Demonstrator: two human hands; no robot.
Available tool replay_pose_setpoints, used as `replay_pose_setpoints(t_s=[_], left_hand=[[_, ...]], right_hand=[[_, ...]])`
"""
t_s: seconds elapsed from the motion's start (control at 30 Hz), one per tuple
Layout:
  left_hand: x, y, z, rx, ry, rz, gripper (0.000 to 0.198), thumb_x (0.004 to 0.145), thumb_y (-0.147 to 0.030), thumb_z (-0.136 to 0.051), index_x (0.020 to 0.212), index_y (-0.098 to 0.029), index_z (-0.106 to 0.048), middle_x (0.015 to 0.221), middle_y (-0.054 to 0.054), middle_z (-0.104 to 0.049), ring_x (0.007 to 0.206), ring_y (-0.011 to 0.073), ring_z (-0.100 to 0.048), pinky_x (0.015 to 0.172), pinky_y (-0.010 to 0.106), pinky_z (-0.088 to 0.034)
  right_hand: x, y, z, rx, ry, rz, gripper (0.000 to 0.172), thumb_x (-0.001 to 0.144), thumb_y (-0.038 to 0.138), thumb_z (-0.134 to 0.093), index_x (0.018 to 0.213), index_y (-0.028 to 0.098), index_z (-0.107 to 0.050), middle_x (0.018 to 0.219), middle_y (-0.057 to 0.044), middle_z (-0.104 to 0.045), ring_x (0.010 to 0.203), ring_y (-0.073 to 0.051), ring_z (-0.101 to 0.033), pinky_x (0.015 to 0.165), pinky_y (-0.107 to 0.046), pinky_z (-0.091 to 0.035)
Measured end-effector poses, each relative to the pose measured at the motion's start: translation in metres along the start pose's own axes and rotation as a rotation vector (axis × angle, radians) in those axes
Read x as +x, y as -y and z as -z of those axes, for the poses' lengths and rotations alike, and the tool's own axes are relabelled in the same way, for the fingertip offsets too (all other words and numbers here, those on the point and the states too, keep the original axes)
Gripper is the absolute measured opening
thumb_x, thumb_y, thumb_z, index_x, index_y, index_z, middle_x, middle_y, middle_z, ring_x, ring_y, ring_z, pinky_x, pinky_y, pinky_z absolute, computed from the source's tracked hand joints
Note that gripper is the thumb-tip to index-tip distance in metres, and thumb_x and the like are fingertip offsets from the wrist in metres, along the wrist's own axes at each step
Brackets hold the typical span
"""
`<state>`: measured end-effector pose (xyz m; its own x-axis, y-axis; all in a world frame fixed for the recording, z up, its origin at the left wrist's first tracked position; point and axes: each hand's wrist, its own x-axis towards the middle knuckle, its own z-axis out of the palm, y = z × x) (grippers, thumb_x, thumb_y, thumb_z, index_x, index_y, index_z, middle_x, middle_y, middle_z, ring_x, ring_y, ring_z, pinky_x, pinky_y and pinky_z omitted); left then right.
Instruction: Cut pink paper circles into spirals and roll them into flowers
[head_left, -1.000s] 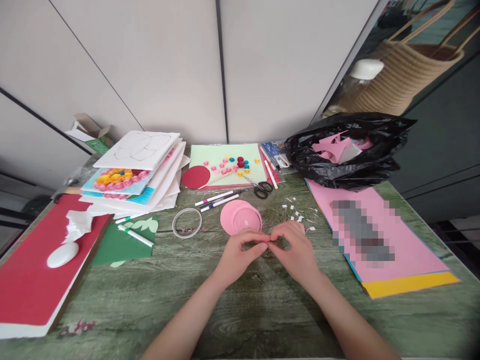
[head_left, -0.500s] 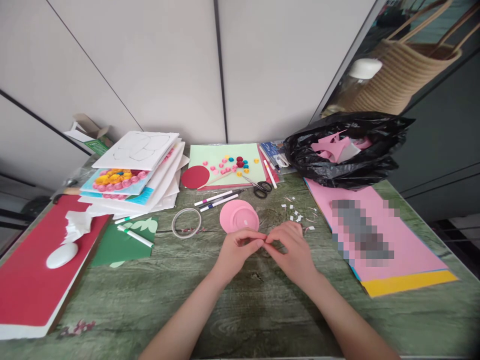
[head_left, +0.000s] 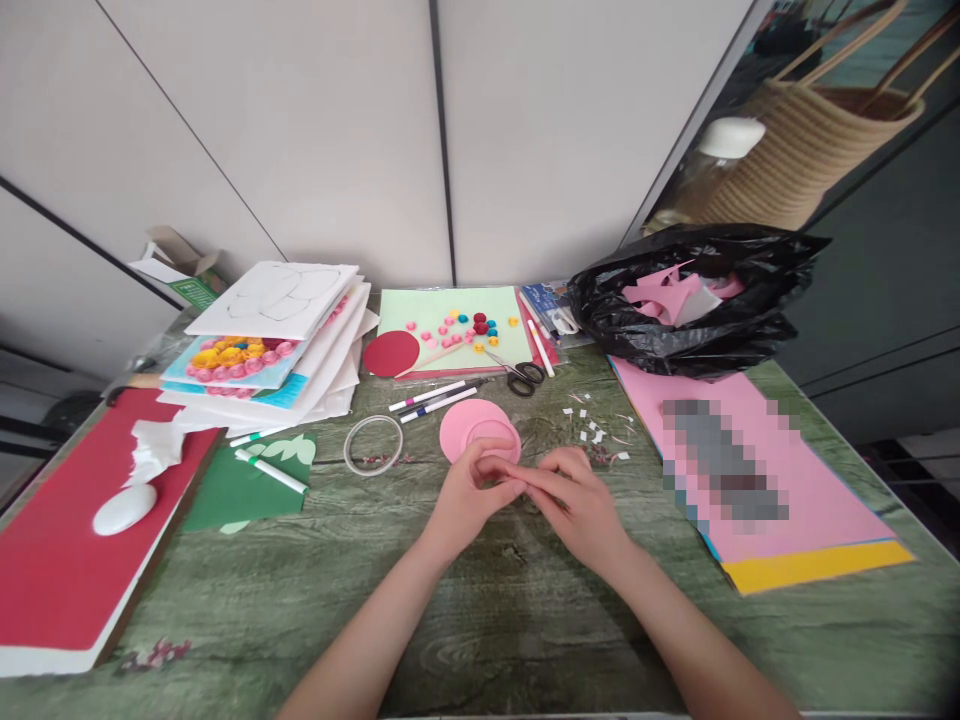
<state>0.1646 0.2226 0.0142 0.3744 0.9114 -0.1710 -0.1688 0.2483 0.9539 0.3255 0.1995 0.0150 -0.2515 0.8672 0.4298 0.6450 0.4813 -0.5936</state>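
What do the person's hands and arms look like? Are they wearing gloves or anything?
No gloves. The left hand and the right hand are both bare, and no ring shows on either. The left forearm and the right forearm are bare too. No sleeve comes into view, and no watch, bracelet or marking shows at the wrists.

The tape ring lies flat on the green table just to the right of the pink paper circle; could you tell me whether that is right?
Not quite. The head view shows the tape ring lying flat on the green table just to the left of the pink paper circle, not to its right.
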Motion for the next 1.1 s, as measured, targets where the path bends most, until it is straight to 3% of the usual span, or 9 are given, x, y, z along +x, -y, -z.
replay_pose_setpoints(t_s=[0.33,0.53,1.1], left_hand=[[-0.0009,0.0003,-0.0012,0.076,0.068,-0.034,0.037,0.068,-0.022,-0.070,0.101,-0.017,-0.055,0.088,0.005,-0.066,0.087,0.0173,-0.060,0.085,0.032,-0.042],[-0.0029,-0.0009,-0.0006,0.052,0.149,-0.012,0.039,0.071,-0.025,-0.068,0.106,-0.018,-0.054,0.092,0.006,-0.065,0.092,0.0184,-0.059,0.087,0.033,-0.042],[-0.0026,0.0002,-0.0018,-0.110,0.143,0.060,0.040,0.067,-0.023,-0.071,0.104,-0.019,-0.056,0.079,0.002,-0.060,0.074,0.0123,-0.055,0.073,0.026,-0.041]], right_hand=[[0.0024,0.0030,0.0025,0.112,-0.065,-0.128,0.010,0.079,0.016,-0.060,0.077,0.024,-0.065,0.069,0.001,-0.054,0.064,-0.013,-0.050,0.062,-0.028,-0.041],[0.0026,0.0042,0.0013,0.124,-0.085,-0.127,0.016,0.076,0.015,-0.062,0.063,0.021,-0.054,0.062,0.002,-0.050,0.063,-0.014,-0.048,0.060,-0.028,-0.039],[0.0026,0.0068,0.0005,0.063,-0.038,-0.092,0.017,0.075,0.013,-0.059,0.063,0.021,-0.051,0.063,0.003,-0.052,0.065,-0.014,-0.050,0.067,-0.029,-0.038]])
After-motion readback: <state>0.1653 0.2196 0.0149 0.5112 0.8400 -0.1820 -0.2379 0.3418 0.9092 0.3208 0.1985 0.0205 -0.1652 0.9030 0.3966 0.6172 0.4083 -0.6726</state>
